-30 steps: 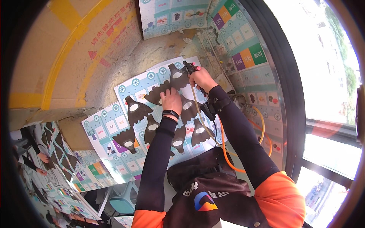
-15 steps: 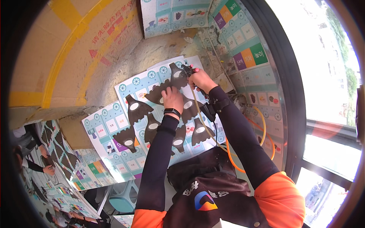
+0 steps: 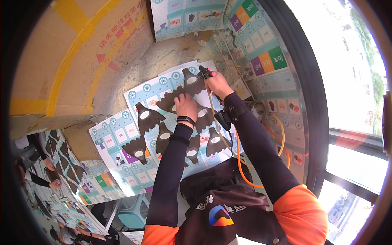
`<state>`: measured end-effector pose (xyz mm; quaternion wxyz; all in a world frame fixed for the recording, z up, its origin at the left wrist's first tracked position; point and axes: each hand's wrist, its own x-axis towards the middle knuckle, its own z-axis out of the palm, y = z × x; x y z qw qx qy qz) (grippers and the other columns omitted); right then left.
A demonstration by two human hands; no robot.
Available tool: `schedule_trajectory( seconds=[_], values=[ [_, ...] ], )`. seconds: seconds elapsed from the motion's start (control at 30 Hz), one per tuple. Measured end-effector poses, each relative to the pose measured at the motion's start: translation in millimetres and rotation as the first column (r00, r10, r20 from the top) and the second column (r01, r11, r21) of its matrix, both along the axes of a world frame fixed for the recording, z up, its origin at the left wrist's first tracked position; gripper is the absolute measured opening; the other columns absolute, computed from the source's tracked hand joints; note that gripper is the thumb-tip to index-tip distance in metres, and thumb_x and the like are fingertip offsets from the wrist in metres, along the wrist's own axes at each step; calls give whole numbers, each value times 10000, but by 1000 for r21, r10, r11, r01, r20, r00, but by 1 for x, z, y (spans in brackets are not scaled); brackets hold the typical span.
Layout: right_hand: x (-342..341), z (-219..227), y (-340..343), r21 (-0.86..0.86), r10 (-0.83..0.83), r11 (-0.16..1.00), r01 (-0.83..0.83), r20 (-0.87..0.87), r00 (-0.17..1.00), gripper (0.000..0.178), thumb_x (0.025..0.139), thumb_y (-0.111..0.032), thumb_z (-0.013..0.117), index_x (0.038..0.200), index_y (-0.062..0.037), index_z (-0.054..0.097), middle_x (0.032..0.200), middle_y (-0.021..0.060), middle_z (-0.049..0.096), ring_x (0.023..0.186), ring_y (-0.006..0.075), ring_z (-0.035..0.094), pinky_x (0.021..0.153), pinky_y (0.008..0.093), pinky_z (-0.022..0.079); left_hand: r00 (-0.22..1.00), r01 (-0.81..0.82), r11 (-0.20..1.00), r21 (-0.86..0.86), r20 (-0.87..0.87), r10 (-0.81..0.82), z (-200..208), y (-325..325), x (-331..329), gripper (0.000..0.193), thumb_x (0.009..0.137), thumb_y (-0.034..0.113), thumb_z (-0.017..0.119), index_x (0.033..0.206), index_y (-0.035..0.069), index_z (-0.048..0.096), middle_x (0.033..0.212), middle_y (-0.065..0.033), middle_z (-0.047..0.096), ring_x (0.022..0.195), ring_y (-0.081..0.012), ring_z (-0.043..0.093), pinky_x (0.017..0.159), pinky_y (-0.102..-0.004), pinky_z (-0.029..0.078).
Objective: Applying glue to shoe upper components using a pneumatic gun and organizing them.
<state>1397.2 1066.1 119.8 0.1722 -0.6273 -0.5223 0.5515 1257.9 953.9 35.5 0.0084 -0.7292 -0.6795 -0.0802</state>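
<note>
Partly hidden by hands (image 3: 186, 107) (image 3: 219, 85) | left: dark piece (image 3: 166, 101) | right: black tool (image 3: 203, 72)

The left hand (image 3: 186, 107) touches a dark cutout (image 3: 165, 103), the right hand (image 3: 219, 85) grips a black tool (image 3: 203, 72)

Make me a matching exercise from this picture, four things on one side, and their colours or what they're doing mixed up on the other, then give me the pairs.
Things:
1. Left hand
2. Right hand
3. Stool
4. Carton

Descriptions:
A. Tan
B. Wrapped around a black tool
C. Teal
D. Touching a dark piece

Pairs: 1-D, 2-B, 3-C, 4-A
</note>
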Motion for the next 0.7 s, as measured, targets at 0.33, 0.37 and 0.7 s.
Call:
schedule_trajectory(
  seconds=[0.33, 0.37, 0.7],
  values=[
    [91, 80, -139, 214, 191, 964, -156, -154, 970, 528, 797, 38, 517, 1320, -7, 467, 1023, 118, 684, 777, 201, 639, 661, 334, 534, 899, -221, 974, 57, 398, 180, 73, -91, -50, 366, 819, 113, 659, 1183, 80, 637, 1129, -123, 606, 1052, -342, 559, 871, -487, 435],
    [115, 90, -171, 203, 214, 953, -224, 67, 974, 608, 769, 67, 497, 1368, -16, 432, 1028, 183, 662, 870, 317, 644, 781, 380, 519, 876, -254, 967, -29, 417, 243, 74, -117, -54, 326, 852, 125, 637, 1173, 70, 631, 1124, -133, 603, 1075, -358, 559, 896, -500, 448],
    [224, 10, -352, 186, 185, 902, -389, 648, 739, 584, 817, 16, 610, 1361, 49, 400, 1329, 283, 483, 1287, 491, 447, 1042, 504, 441, 389, -810, 439, -389, 204, 898, 29, -364, -222, 440, 788, 287, 815, 1077, -16, 682, 917, -188, 743, 900, -333, 721, 830, -422, 555]
  ],
)
